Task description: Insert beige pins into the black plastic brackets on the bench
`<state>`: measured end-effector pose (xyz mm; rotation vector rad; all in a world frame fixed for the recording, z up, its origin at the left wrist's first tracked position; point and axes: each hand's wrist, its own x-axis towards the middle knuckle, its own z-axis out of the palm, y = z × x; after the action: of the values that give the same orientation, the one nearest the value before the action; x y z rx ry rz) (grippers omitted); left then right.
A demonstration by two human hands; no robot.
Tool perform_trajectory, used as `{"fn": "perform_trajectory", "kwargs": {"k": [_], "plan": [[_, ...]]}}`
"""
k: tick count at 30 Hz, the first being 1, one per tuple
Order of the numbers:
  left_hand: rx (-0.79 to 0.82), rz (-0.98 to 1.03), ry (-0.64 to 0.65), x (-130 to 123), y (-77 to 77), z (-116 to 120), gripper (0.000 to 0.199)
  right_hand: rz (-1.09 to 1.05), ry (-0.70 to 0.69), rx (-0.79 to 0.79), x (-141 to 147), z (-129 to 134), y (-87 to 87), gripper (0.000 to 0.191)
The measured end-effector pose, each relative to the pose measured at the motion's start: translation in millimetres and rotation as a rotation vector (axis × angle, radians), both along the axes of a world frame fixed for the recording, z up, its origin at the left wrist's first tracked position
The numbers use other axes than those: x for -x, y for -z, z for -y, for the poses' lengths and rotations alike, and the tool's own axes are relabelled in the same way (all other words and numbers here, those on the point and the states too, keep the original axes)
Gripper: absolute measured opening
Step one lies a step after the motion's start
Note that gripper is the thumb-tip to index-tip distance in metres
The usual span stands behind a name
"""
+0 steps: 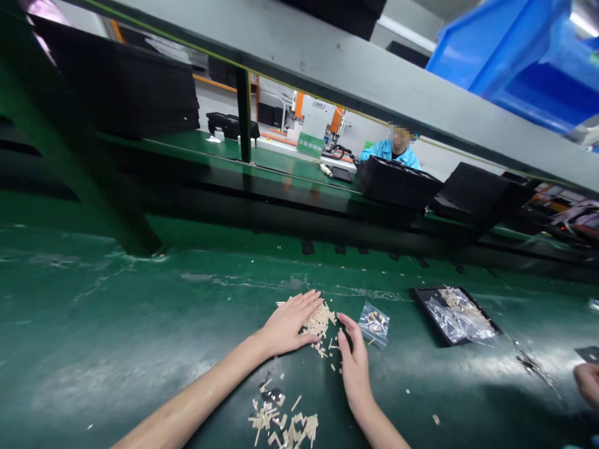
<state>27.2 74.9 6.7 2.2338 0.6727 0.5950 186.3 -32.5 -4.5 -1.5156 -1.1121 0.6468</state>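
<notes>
My left hand lies flat, fingers stretched out, over the left side of a heap of small beige strips. The pieces look like short flat slips; their material I cannot make out. On the heap's right side is my right hand, its fingers curved and apart with nothing visible between them. A few loose bits lie between the two hands. Right of my right hand rests a clear zip bag with some small pieces in it. Nearer to me is a scattered pile of longer beige strips with some dark bits.
A black tray holding plastic bags and beige pieces stands to the right. Beside it lie thin metallic-looking pieces. Another person's hand shows at the right edge. Across the bench sits a person in blue. A green post rises at left.
</notes>
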Motion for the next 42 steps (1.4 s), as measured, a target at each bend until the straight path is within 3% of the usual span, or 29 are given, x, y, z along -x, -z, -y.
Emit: {"fn": "perform_trajectory", "kwargs": {"k": [4, 10, 13, 15, 17, 20, 23, 25, 29, 32, 36, 39, 42], "plan": [[0.254, 0.330, -0.147, 22.0, -5.4, 6.3, 0.039, -0.048, -0.058, -0.066, 27.6, -50.5, 1.5, 0.035], [0.244, 0.525, -0.560, 90.9, -2.4, 31.0, 0.035, -0.180, -0.327, -0.073, 108.5, -94.0, -3.2, 0.028], [0.098, 0.397, -0.740, 130.9, 4.1, 43.6, 0.028, -0.281, -0.505, -0.028, 137.8, -97.6, -19.1, 0.023], [-0.034, 0.177, -0.793, 148.7, 8.3, 49.1, 0.040, -0.337, -0.558, -0.014, 138.3, -97.5, -31.3, 0.023], [-0.136, -0.047, -0.786, 155.7, 10.9, 51.5, 0.066, -0.379, -0.533, -0.017, 122.3, -96.1, -39.0, 0.024], [-0.234, -0.270, -0.654, 147.1, 11.6, 48.5, 0.100, -0.417, -0.409, -0.009, 81.7, -89.4, -37.5, 0.024], [-0.296, -0.328, -0.510, 123.9, 12.3, 39.8, 0.111, -0.423, -0.272, -0.009, 52.9, -78.8, -26.1, 0.021], [-0.315, -0.325, -0.450, 105.8, 13.9, 34.6, 0.110, -0.420, -0.213, -0.029, 53.0, -74.6, -19.0, 0.018], [-0.328, -0.309, -0.429, 77.1, 14.1, 33.9, 0.095, -0.415, -0.238, -0.039, 87.3, -81.0, -13.7, 0.020], [-0.315, -0.295, -0.447, 68.9, 8.4, 36.7, 0.068, -0.419, -0.278, -0.028, 104.5, -91.2, -14.5, 0.022], [-0.240, -0.253, -0.403, 68.8, 1.8, 30.0, 0.023, -0.403, -0.233, -0.058, 87.8, -98.3, -10.8, 0.022], [-0.143, -0.171, -0.356, 70.6, 2.8, 21.0, 0.011, -0.369, -0.210, -0.073, 67.5, -98.5, -5.8, 0.023], [-0.001, -0.001, -0.397, 78.8, 4.4, 14.5, 0.005, -0.343, -0.230, -0.061, 58.6, -97.7, -3.2, 0.024]]}}
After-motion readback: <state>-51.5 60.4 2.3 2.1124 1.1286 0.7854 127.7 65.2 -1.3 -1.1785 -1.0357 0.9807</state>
